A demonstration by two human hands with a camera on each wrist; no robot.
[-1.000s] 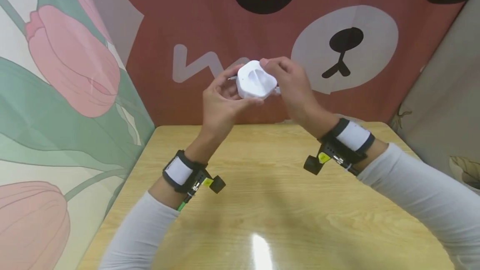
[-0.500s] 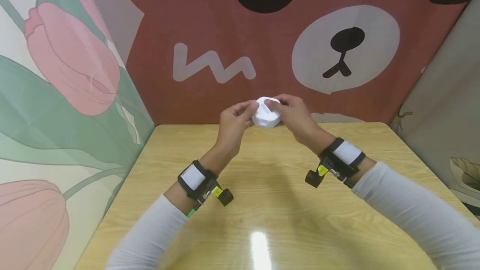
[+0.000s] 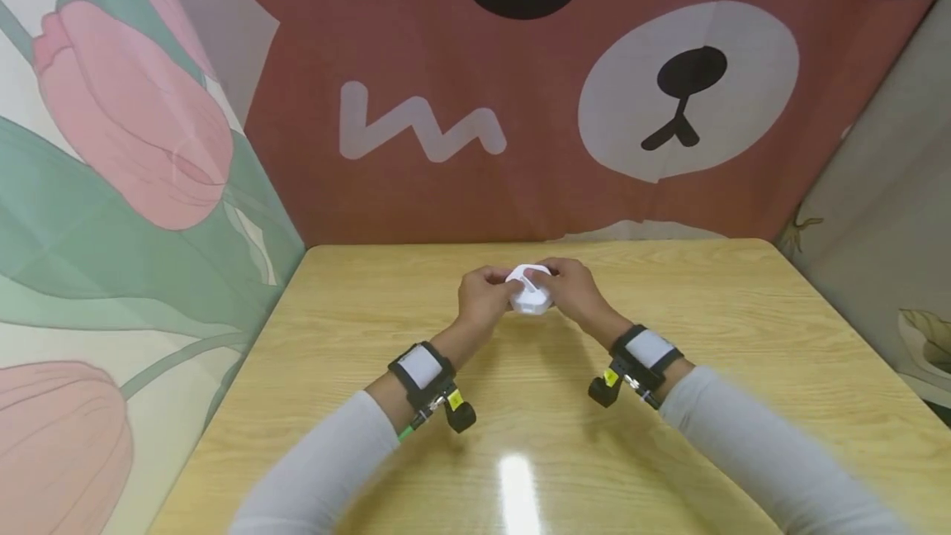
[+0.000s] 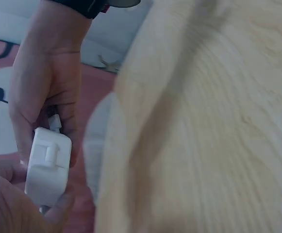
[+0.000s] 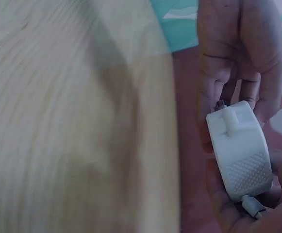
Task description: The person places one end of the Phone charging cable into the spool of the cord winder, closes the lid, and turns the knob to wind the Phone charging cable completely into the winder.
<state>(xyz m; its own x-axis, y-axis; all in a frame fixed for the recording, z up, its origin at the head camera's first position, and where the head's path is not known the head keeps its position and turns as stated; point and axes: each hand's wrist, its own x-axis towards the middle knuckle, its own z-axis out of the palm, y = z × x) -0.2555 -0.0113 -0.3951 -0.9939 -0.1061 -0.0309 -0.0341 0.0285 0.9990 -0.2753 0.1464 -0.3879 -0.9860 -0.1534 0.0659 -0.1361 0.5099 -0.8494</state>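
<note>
A white, many-sided retractable charging cable [image 3: 531,302] is held between both hands over the far part of the table. My left hand [image 3: 481,301] grips its left side, thumb on the top. From the other side my right hand [image 3: 575,294] pinches it, its thumb lying by the raised or sunken bar on the top face. In the right wrist view the case [image 5: 242,150] shows a dotted texture, a small metal-tipped connector [image 5: 221,104] near the left fingers and a white plug [image 5: 251,206] at the right fingers. The fingers' undersides are partly hidden.
The light wood table [image 3: 669,436] reaches to a red bear-print curtain [image 3: 416,205] at the back. A flower-print curtain [image 3: 149,271] hangs at the left, a pale one [image 3: 884,188] at the right. Both wrists wear black camera straps [image 3: 423,374].
Both hands have come down and nearer with the charging cable, from in front of the bear curtain to over the table. The left hand's grip has shifted, its thumb moving onto the top.
</note>
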